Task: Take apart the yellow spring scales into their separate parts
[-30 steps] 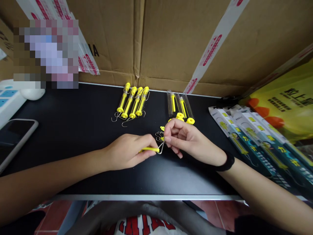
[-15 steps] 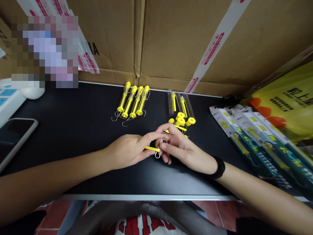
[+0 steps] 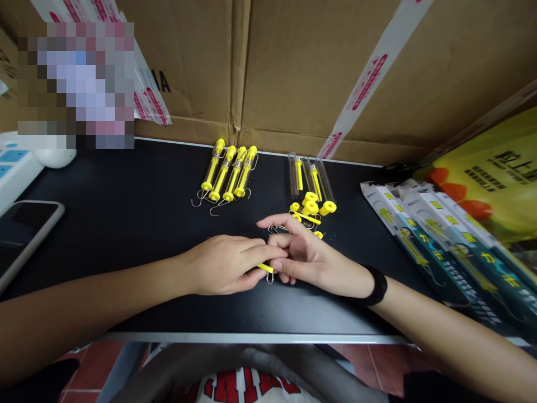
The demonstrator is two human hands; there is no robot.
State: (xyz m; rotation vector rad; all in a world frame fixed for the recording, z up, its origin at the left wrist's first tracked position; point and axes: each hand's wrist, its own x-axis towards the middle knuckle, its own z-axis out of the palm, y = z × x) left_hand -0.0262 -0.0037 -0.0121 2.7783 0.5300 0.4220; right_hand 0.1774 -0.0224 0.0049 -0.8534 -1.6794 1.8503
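Note:
My left hand (image 3: 229,265) pinches a thin yellow rod (image 3: 265,267) over the middle of the black table (image 3: 126,224). A small metal hook (image 3: 270,276) hangs at the rod's tip. My right hand (image 3: 306,254) meets it from the right, fingers curled around the hook end, forefinger stretched out. Just beyond the hands lies a little heap of loose yellow caps and wire hooks (image 3: 309,211).
Several finished yellow-and-clear tubes (image 3: 229,173) lie in a row at the back. Clear tubes (image 3: 308,178) lie to their right. Packaged units (image 3: 432,235) fan out at the right beside a yellow bag (image 3: 495,173). A phone (image 3: 23,232) and power strip (image 3: 14,170) sit left. Cardboard boxes (image 3: 293,73) stand behind.
My right hand came down from the heap of parts and closed in on the rod's hook end. The two hands now touch, and less of the rod shows.

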